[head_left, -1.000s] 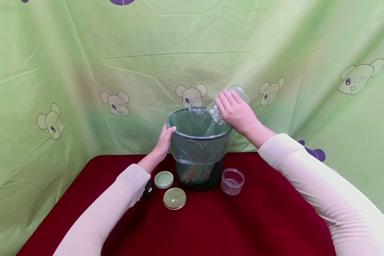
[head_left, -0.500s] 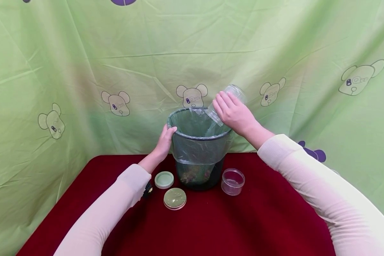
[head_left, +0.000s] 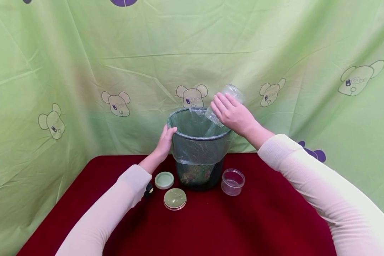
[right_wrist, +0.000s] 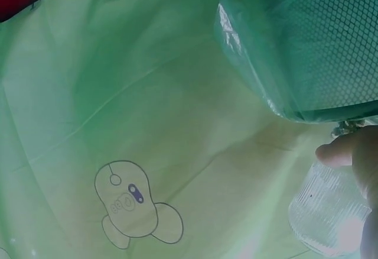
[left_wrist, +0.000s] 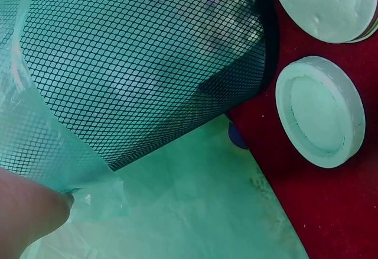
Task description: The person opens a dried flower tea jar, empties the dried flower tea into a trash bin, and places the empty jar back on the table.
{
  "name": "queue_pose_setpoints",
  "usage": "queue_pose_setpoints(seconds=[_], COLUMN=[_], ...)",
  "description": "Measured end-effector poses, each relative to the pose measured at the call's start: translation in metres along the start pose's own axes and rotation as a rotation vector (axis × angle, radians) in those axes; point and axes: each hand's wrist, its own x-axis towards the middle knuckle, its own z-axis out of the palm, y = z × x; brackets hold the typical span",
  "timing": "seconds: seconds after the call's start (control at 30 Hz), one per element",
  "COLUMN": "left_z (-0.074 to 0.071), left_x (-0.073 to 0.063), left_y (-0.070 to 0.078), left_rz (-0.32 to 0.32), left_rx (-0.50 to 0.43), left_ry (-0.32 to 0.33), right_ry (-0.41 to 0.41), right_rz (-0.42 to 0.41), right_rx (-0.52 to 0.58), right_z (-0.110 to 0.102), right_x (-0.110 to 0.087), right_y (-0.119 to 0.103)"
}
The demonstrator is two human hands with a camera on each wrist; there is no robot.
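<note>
In the head view, a dark mesh wastebasket (head_left: 196, 153) lined with a clear plastic bag stands on the red tabletop, with some blurred multicoloured contents showing low through the mesh. My left hand (head_left: 164, 143) grips its rim at the left, thumb over the edge. Above the right side of the rim, my right hand (head_left: 233, 114) holds a clear ribbed jar (head_left: 233, 91), tilted with its mouth down into the basket. The right wrist view shows the jar's base (right_wrist: 328, 211) and my thumb (right_wrist: 336, 151) across it. What is inside the jar is hidden by my fingers.
A pale green lid (head_left: 164, 180) and a gold lid (head_left: 175, 198) lie in front of the basket on the left. To its right stands a clear round tub (head_left: 233, 183). Close behind the table hangs a green curtain (head_left: 147, 71) with cartoon prints.
My right hand and the jar have shifted slightly left and down over the basket. My left hand keeps its place on the rim.
</note>
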Motion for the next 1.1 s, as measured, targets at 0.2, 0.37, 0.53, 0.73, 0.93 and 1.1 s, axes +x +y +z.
queue_pose_setpoints(seconds=[0.2,0.37,0.53,0.73,0.93,1.1], left_z=[0.001,0.001,0.001,0.001,0.0,0.001], left_x=[0.001,0.001,0.0,0.0,0.0,-0.001], left_y=[-0.001,-0.001,-0.001,0.0,0.001,0.001], left_rz=[0.006,0.005,-0.006,-0.011,-0.013,-0.007], left_rx=[-0.004,-0.004,-0.002,0.003,-0.004,-0.007], left_ry=[-0.004,0.0,-0.002,0.0,-0.007,-0.004], right_ry=[0.009,0.024,0.025,0.039,0.055,0.021], right_rz=[-0.029,-0.072,-0.098,-0.155,-0.21,-0.282], right_rx=[-0.008,-0.024,-0.009,-0.019,-0.043,-0.1], right_z=[0.0,0.0,0.0,0.0,-0.002,-0.004], right_x=[0.0,0.0,0.001,0.004,0.007,0.008], right_y=[0.002,0.003,0.003,0.006,0.009,0.011])
